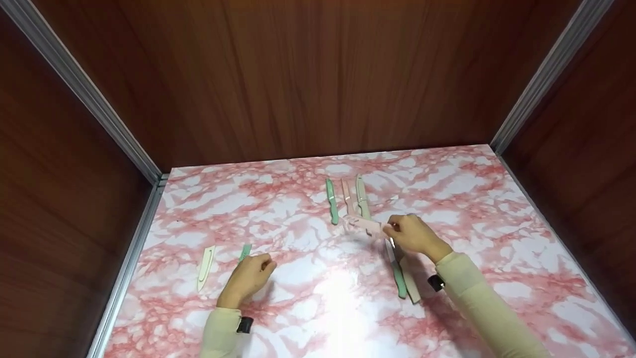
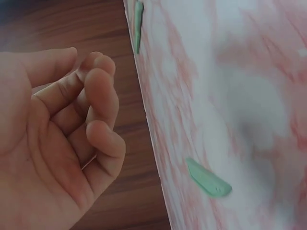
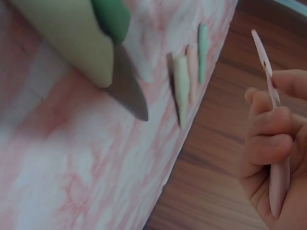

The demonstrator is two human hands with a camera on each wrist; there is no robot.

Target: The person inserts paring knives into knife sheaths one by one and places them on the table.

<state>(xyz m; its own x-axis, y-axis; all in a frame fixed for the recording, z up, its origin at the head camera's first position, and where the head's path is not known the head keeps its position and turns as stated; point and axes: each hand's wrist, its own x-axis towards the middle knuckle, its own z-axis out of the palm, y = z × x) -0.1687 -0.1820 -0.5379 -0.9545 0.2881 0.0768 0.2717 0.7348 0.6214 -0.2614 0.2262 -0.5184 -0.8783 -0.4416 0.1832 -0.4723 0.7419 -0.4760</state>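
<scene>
My right hand (image 1: pixel 411 233) holds a pink knife (image 3: pixel 279 187), the handle end lying in the curled fingers. In the head view its broad pink blade end (image 1: pixel 365 224) points left. Below that hand lie a green-handled knife (image 1: pixel 399 281) and a cream-handled knife (image 1: pixel 410 286). A bare metal blade (image 3: pixel 130 91) shows in the right wrist view. My left hand (image 1: pixel 248 276) hovers at the left with loosely curled fingers and nothing in them. Just beyond it is a green blade cover (image 2: pixel 208 179), partly hidden by the hand in the head view.
A cream blade cover (image 1: pixel 206 268) lies farther left. Small green (image 1: pixel 332 201), pink (image 1: pixel 347 194) and cream knives (image 1: pixel 362 196) lie side by side toward the back of the marbled table (image 1: pixel 298 318). Wooden panels (image 1: pixel 298 74) stand behind and at both sides.
</scene>
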